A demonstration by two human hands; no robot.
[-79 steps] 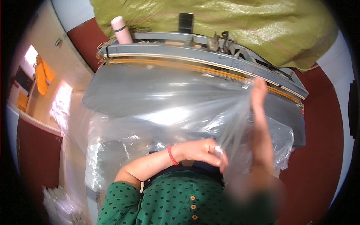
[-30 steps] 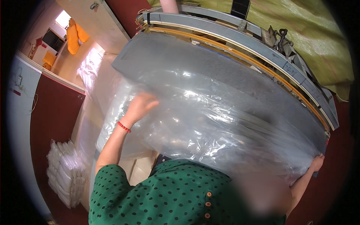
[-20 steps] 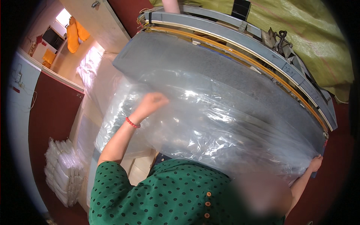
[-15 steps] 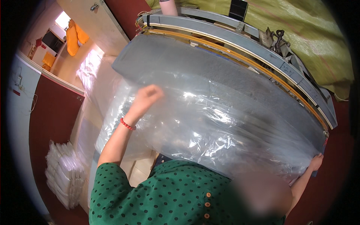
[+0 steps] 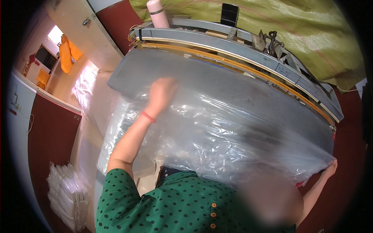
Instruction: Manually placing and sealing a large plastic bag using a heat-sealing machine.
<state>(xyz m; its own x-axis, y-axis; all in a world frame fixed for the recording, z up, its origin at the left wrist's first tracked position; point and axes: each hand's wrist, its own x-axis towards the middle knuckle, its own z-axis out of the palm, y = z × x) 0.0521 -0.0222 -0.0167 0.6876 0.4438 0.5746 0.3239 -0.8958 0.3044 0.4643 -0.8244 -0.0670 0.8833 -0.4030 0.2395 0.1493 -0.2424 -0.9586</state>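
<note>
A wide, clear plastic sheet (image 5: pixel 210 128) lies wrinkled and shiny over the front part of a grey padded worktop (image 5: pixel 217 85). My left hand (image 5: pixel 164 93), with a red bead bracelet (image 5: pixel 148 116) on its wrist, is over the sheet's far left part. Motion smears its fingers, so whether they hold the film cannot be made out. At the right end of the worktop, my right hand (image 5: pixel 331 167) is closed on the corner of the sheet. From there the film runs in taut creases toward the middle.
Along the worktop's far side runs a curved grey metal bar (image 5: pixel 217 40) with orange strips (image 5: pixel 233 60). Behind it are a pink bottle (image 5: pixel 157 14), a black phone (image 5: pixel 229 14) and a metal clamp (image 5: pixel 272 42). A stack of plastic-wrapped packs (image 5: pixel 68 194) stands at lower left.
My left hand has moved right and slightly farther across the sheet. My right hand stays at the sheet's right corner. The view has shifted a little, showing more of the bottle.
</note>
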